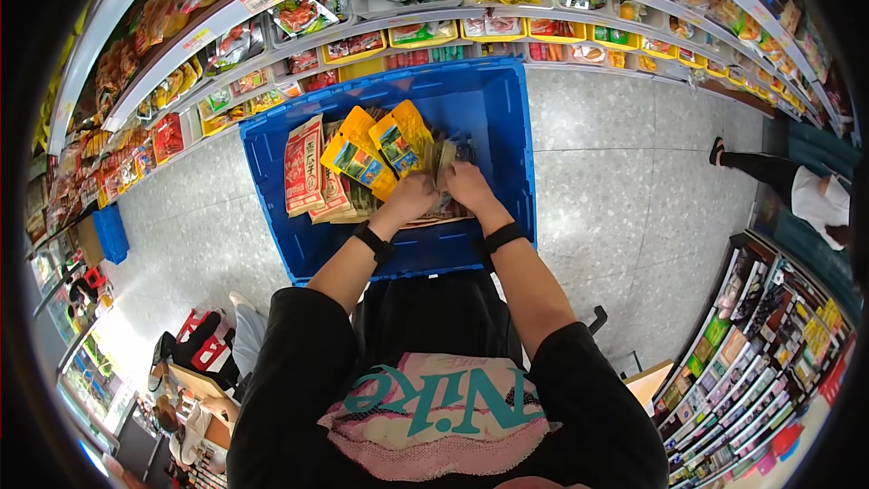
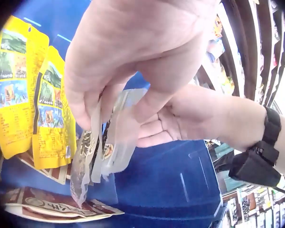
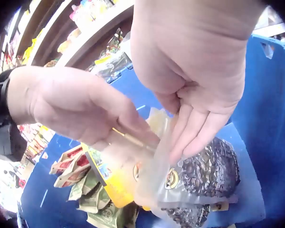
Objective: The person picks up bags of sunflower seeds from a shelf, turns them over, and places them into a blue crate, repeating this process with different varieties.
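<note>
Both hands are together inside the blue crate [image 1: 529, 172], over packets lying in it. My left hand [image 1: 412, 200] pinches the top edges of clear pouches [image 2: 126, 142] between thumb and fingers. From the other side my right hand [image 1: 468, 186] grips the upper edge of a clear pouch with dark, wrinkled pieces [image 3: 209, 166], its fingers lying along the plastic. A second dark-filled pouch overlaps beneath. Two yellow pouches [image 1: 398, 143] lean beside the left hand. Left of them stand beige-and-red packets [image 1: 305, 166]. The hands partly hide the pouch tops in the head view.
Shelves of packaged snacks [image 1: 416, 34] curve past the crate's far side. Grey tiled floor [image 1: 597, 190] extends to both sides. A person [image 1: 815, 195] is at the far right, and a magazine-like rack [image 1: 760, 353] stands at lower right. A small blue bin [image 1: 110, 234] sits at left.
</note>
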The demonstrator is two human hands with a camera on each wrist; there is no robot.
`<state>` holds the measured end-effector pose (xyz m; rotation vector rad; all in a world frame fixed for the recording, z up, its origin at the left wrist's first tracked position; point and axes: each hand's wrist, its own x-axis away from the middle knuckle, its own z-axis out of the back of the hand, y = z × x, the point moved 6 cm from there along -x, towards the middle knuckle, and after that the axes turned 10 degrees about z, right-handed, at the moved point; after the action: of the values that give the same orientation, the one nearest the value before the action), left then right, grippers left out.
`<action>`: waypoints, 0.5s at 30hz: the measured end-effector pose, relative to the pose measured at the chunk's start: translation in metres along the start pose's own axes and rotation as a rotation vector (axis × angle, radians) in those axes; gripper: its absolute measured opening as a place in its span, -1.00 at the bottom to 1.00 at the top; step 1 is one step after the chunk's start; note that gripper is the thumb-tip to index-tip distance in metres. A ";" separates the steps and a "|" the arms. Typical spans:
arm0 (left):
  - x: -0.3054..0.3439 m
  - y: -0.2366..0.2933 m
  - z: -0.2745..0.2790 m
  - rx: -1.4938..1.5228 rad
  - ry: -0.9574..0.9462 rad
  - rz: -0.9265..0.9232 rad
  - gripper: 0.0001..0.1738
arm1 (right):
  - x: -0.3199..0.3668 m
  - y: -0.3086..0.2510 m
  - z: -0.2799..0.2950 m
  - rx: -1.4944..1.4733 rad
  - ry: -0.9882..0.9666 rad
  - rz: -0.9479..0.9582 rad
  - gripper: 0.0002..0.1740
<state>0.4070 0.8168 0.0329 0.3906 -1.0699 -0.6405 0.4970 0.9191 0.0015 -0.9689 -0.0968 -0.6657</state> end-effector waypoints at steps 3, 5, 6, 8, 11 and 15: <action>0.008 -0.003 -0.002 -0.089 -0.006 -0.057 -0.59 | -0.007 -0.001 -0.022 0.157 -0.080 0.362 -0.71; 0.018 -0.002 -0.001 -0.104 0.029 -0.084 -0.57 | -0.004 -0.007 -0.026 0.124 -0.243 0.340 -0.72; 0.023 -0.001 0.000 -0.119 0.065 -0.111 -0.55 | -0.004 -0.006 -0.030 0.125 -0.245 0.340 -0.72; 0.030 -0.001 -0.001 -0.094 0.053 -0.102 -0.52 | -0.005 0.014 -0.045 -0.313 -0.174 0.160 -0.66; 0.039 0.006 -0.005 -0.068 0.022 -0.159 -0.48 | 0.000 0.012 -0.037 -0.562 -0.193 -0.306 -0.51; 0.032 -0.001 -0.021 -0.175 -0.168 -0.049 -0.38 | 0.005 -0.048 0.002 -0.172 -0.415 -0.213 -0.38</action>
<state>0.4367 0.7951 0.0453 0.2139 -1.1561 -0.8158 0.4748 0.8997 0.0393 -1.2648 -0.5213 -0.6663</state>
